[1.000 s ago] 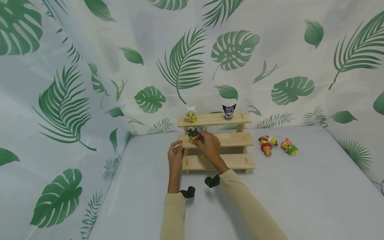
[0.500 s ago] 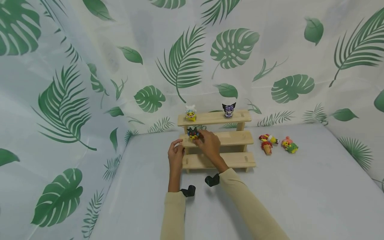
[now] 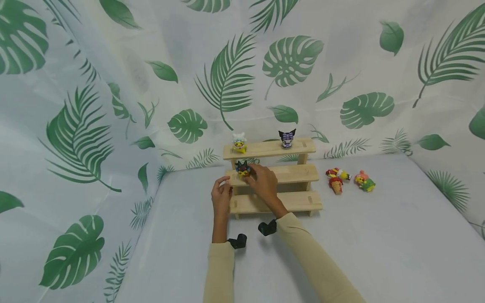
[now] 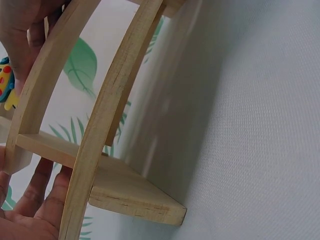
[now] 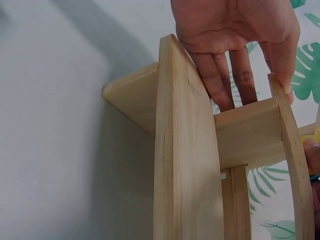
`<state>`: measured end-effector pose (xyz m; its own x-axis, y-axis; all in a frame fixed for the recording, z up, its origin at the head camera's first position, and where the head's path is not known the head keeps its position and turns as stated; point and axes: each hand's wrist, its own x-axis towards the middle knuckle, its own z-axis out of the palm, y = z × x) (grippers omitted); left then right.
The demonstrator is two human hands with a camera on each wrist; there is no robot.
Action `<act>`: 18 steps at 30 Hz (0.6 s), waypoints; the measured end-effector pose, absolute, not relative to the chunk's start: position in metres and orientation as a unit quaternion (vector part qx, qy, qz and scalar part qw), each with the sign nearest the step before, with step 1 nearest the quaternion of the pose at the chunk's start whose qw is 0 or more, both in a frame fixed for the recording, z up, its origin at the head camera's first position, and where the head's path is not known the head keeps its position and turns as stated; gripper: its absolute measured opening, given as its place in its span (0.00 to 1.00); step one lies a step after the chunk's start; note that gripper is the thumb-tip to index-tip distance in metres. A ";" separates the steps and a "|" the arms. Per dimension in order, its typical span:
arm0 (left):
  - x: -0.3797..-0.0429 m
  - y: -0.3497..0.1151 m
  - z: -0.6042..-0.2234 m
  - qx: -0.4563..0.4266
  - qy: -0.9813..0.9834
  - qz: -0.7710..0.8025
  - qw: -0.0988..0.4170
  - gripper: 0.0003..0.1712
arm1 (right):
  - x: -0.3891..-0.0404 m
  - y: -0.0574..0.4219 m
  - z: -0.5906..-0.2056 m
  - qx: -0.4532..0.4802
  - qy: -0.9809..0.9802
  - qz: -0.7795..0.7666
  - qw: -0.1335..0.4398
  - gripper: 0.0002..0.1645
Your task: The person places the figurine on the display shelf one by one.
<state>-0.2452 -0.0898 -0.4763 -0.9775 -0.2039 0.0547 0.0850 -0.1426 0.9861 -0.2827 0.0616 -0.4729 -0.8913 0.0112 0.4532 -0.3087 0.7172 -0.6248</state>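
Note:
A small yellow figurine with black pointed ears point(image 3: 242, 169) stands at the left end of the middle tier of a three-tier wooden shelf point(image 3: 293, 173). My right hand point(image 3: 266, 185) pinches it from the right side between thumb and fingers. In the left wrist view, the figurine's red-spotted yellow side point(image 4: 6, 82) shows beside the right hand point(image 4: 22, 42). My left hand point(image 3: 221, 195) grips the left end of that middle tier. The right wrist view has the left hand point(image 5: 235, 30) with its thumb side at the tier's edge and its other fingers behind the board.
On the top tier stand a white-hooded yellow figurine point(image 3: 239, 143) and a purple-and-black figurine point(image 3: 287, 139). Right of the shelf, a red-and-yellow figurine point(image 3: 342, 174), an ice-cream-cone figurine point(image 3: 336, 185) and a pink-and-green one point(image 3: 365, 182) lie on the white tabletop point(image 3: 394, 235). A leaf-print curtain point(image 3: 242, 25) hangs behind.

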 end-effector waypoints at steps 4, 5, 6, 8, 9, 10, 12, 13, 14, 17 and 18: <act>-0.255 -0.089 -0.492 0.061 -0.651 -0.748 0.116 0.13 | -0.280 0.067 -0.472 0.089 -0.889 0.404 0.196 0.31; -0.258 -0.089 -0.496 0.066 -0.652 -0.746 0.121 0.13 | -0.278 0.068 -0.471 0.092 -0.883 0.419 0.191 0.31; -0.260 -0.089 -0.500 0.069 -0.653 -0.744 0.126 0.12 | -0.276 0.070 -0.470 0.094 -0.876 0.433 0.189 0.30; -0.263 -0.089 -0.503 0.075 -0.655 -0.741 0.130 0.12 | -0.273 0.075 -0.469 0.101 -0.860 0.463 0.191 0.28; -0.263 -0.088 -0.503 0.075 -0.654 -0.742 0.129 0.12 | -0.271 0.078 -0.468 0.103 -0.851 0.478 0.194 0.27; -0.263 -0.088 -0.503 0.075 -0.654 -0.741 0.128 0.12 | -0.269 0.081 -0.468 0.105 -0.841 0.491 0.200 0.25; -0.263 -0.088 -0.503 0.076 -0.655 -0.741 0.126 0.12 | -0.267 0.086 -0.469 0.102 -0.825 0.513 0.215 0.21; -0.263 -0.088 -0.503 0.077 -0.655 -0.742 0.125 0.12 | -0.265 0.089 -0.470 0.098 -0.816 0.526 0.221 0.19; -0.263 -0.088 -0.504 0.077 -0.653 -0.743 0.125 0.12 | -0.263 0.092 -0.470 0.090 -0.807 0.537 0.228 0.17; -0.263 -0.088 -0.504 0.075 -0.651 -0.745 0.122 0.12 | -0.257 0.103 -0.470 0.060 -0.778 0.574 0.248 0.11; -0.263 -0.089 -0.504 0.073 -0.650 -0.747 0.123 0.12 | -0.255 0.107 -0.469 0.050 -0.768 0.586 0.255 0.09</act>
